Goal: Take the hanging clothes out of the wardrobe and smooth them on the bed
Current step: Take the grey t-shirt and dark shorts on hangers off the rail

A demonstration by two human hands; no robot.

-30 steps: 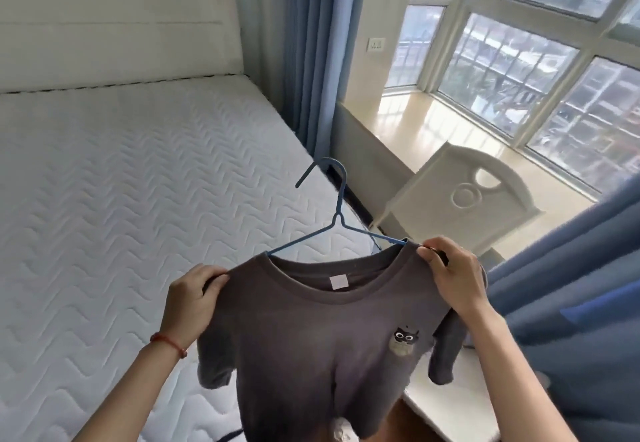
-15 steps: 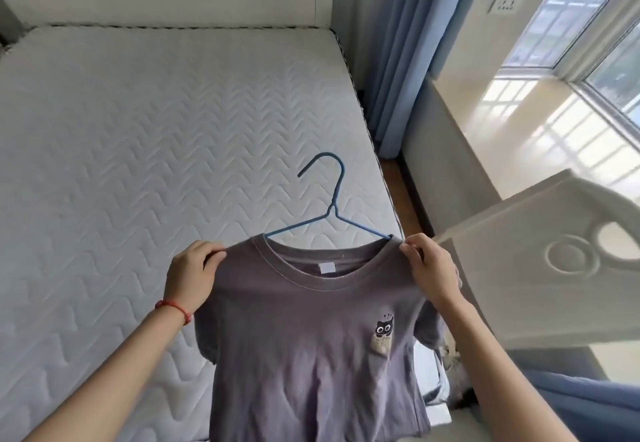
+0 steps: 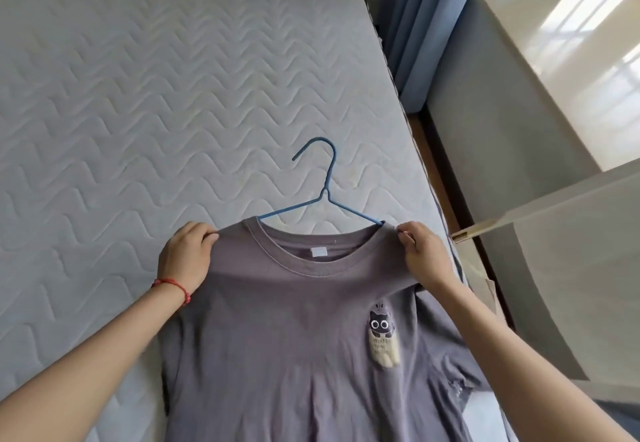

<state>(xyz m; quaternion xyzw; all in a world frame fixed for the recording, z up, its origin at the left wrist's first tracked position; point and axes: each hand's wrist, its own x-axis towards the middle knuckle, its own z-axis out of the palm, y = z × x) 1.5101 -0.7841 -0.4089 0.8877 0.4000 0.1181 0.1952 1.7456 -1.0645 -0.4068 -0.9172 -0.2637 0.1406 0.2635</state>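
Plainly grey T-shirt point(image 3: 277, 331) with cat patch, on blue hanger point(image 3: 323, 196).

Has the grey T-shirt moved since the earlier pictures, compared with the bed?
Yes. The grey T-shirt, held at its shoulders by the left hand and right hand, has come down toward the mattress.

Both forearms are stretched forward from the bottom corners, converging toward the middle. The left hand point(image 3: 185, 257) is seen back up, its fingers curled and closed on the left shoulder of the shirt point(image 3: 294, 331) — the thumb lies along the seam. A red cord point(image 3: 175, 286) is worn round the left wrist. The right hand point(image 3: 424, 256) is held at the same height, its fingers curled under and the right shoulder pinched between thumb and fingers — the knuckles are turned upward.
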